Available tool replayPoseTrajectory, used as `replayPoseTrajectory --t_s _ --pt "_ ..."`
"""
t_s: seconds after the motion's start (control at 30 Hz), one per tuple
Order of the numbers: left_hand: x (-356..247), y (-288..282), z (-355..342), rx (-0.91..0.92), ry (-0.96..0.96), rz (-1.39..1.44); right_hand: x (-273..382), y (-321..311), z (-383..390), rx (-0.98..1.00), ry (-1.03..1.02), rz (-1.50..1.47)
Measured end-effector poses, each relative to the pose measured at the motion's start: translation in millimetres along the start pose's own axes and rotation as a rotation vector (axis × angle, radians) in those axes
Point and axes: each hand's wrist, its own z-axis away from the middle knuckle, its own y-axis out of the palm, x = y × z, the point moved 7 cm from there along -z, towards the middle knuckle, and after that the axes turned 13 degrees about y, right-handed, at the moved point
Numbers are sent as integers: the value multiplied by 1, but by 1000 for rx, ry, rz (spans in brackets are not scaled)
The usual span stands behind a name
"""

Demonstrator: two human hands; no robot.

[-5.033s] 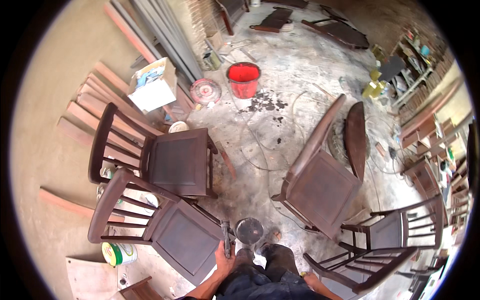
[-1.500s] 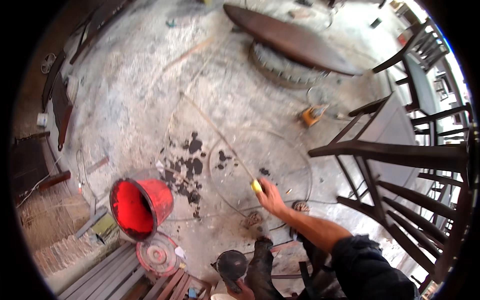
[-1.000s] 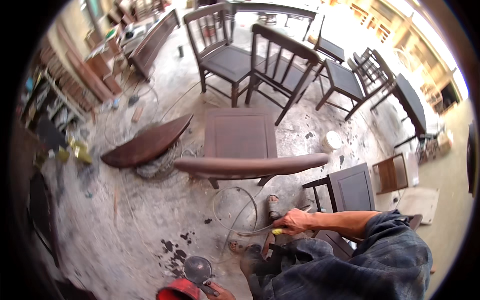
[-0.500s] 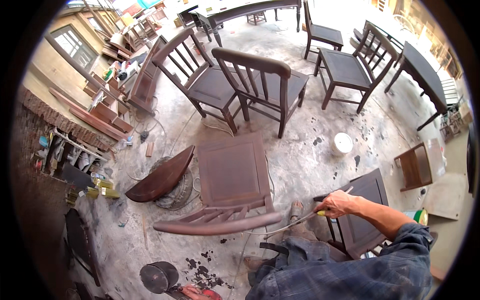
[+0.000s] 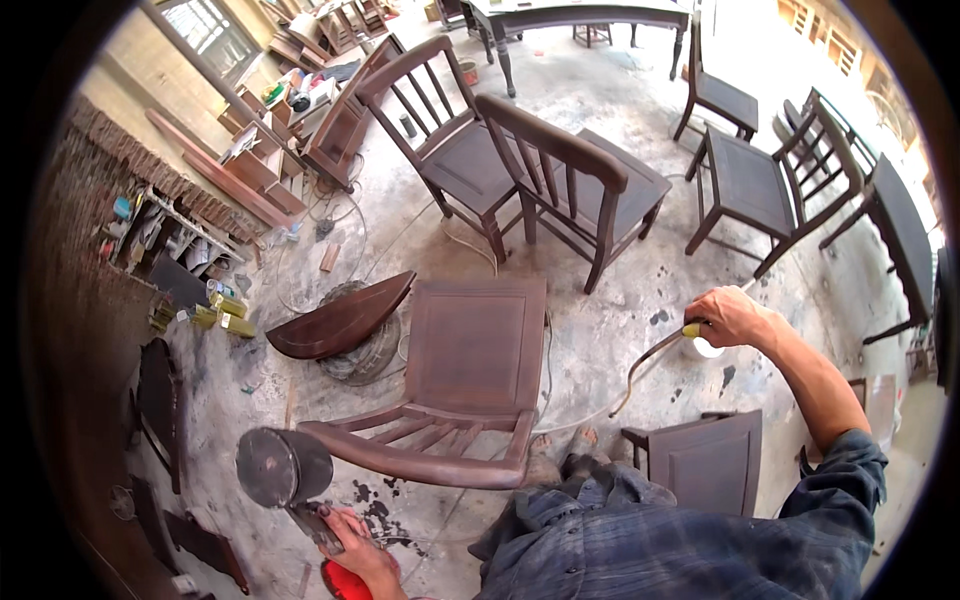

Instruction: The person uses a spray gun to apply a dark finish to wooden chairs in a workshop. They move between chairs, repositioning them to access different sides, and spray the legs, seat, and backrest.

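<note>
At the lower left, my left hand [image 5: 352,548] is closed round the handle of a spray gun with a dark round cup [image 5: 283,467]. A red object [image 5: 345,580] shows beneath that hand. My right hand [image 5: 732,316] reaches out to the right, closed on a thin hose [image 5: 645,362] with a yellow piece by the fingers. A short pale tip sticks out beyond the hand. Below that hand a white bucket [image 5: 708,348] is partly hidden. Between my hands a brown wooden chair [image 5: 477,345] stands with its slatted back towards me.
A dark wooden seat [image 5: 705,462] stands close by my right side. Ahead are several dark chairs [image 5: 470,160] and a long table [image 5: 580,14]. A half-round wooden panel [image 5: 340,322] rests on a tyre [image 5: 365,360] left of the brown chair. Cords cross the stained floor.
My right hand has moved up and right with the hose. The spray gun in my left hand has risen and shifted left. My view has turned, so the chairs ahead appear farther right.
</note>
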Motion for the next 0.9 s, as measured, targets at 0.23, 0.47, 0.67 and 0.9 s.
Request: replayPoseTrajectory --t_s 0.23,0.47,0.67,0.9 --pt "-18 90 0 74 -16 95 -18 -61 -8 15 -13 -109" --pt "-33 151 23 51 30 22 -122 -73 -45 55 -104 33" --pt "-41 224 87 -202 -90 32 -189 -72 -102 53 -371 12" --pt "-69 273 169 -413 -191 -101 -176 -70 -165 172 -651 -18"
